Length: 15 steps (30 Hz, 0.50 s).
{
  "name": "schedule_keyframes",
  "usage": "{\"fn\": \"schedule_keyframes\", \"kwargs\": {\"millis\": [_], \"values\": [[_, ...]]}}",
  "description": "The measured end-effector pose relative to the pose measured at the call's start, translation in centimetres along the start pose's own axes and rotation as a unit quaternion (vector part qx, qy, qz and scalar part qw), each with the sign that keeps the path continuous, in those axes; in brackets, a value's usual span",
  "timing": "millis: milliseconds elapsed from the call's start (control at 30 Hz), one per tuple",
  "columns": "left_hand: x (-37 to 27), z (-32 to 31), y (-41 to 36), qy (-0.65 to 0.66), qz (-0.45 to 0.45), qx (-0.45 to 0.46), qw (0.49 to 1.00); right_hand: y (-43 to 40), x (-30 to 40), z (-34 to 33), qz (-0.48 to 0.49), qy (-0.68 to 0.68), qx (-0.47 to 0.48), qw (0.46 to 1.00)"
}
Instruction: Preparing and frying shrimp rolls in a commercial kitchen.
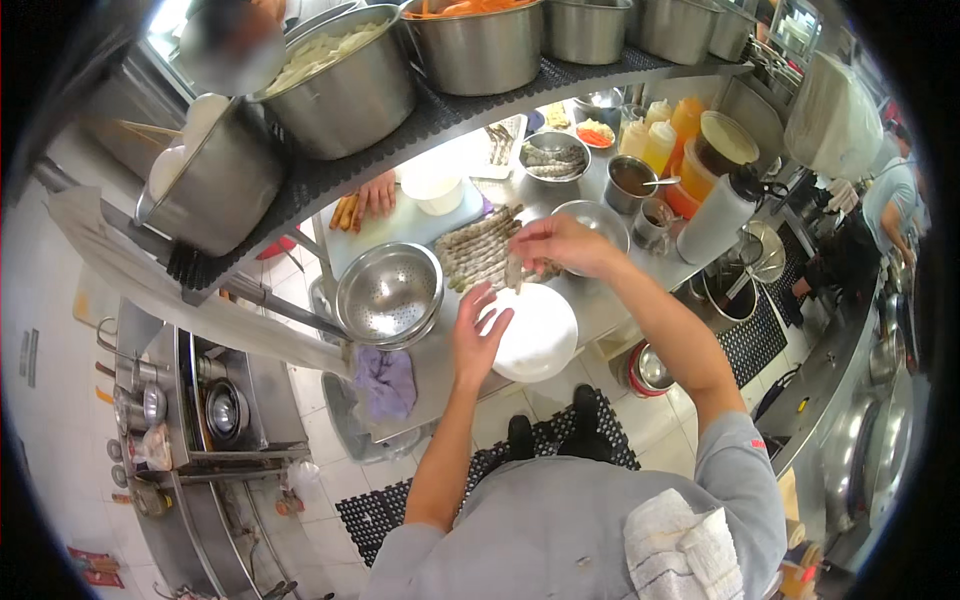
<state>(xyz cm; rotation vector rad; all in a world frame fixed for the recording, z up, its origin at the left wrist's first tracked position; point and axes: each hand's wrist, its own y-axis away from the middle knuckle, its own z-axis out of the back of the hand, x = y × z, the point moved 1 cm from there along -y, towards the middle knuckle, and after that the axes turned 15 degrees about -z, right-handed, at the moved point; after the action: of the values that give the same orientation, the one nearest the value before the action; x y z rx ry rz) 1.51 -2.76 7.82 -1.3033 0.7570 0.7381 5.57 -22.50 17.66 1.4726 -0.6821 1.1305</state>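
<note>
My right hand point(566, 244) pinches a raw shrimp point(514, 274) by one end, and it hangs just above the far rim of a white bowl point(536, 337). Fingers apart, my left hand point(478, 334) is at the left side of that bowl, and whether it touches the rim is hard to tell. Beyond both hands, raw shrimp point(480, 247) lie side by side in rows on the steel table point(450, 375). A steel bowl point(600, 225) sits behind my right wrist. Left of the rows stands a perforated steel colander point(390, 289).
An overhead shelf point(450, 112) carrying large steel pots point(472, 49) spans the table. Another person's hand point(377, 195) rests on a cutting board point(360, 244) beside brown rolls point(345, 214). A purple cloth point(384, 382), squeeze bottles point(660, 146) and a sauce pot point(626, 187) are around.
</note>
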Motion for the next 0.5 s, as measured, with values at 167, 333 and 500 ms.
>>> {"fn": "schedule_keyframes", "kwargs": {"millis": [167, 333, 500], "values": [[1.8, 1.2, -0.8, 0.261, 0.176, 0.069, 0.947, 0.8, -1.5, -3.5, -0.055, -0.101, 0.006, 0.993], [2.4, 0.8, -0.1, 0.230, 0.202, 0.097, 0.947, 2.8, -6.5, -1.8, -0.019, 0.017, -0.076, 0.997], [6.1, 2.7, 2.4, -0.084, 0.057, 0.228, 0.968, -1.0, -15.2, -3.8, 0.054, 0.271, -0.237, 0.931]]}}
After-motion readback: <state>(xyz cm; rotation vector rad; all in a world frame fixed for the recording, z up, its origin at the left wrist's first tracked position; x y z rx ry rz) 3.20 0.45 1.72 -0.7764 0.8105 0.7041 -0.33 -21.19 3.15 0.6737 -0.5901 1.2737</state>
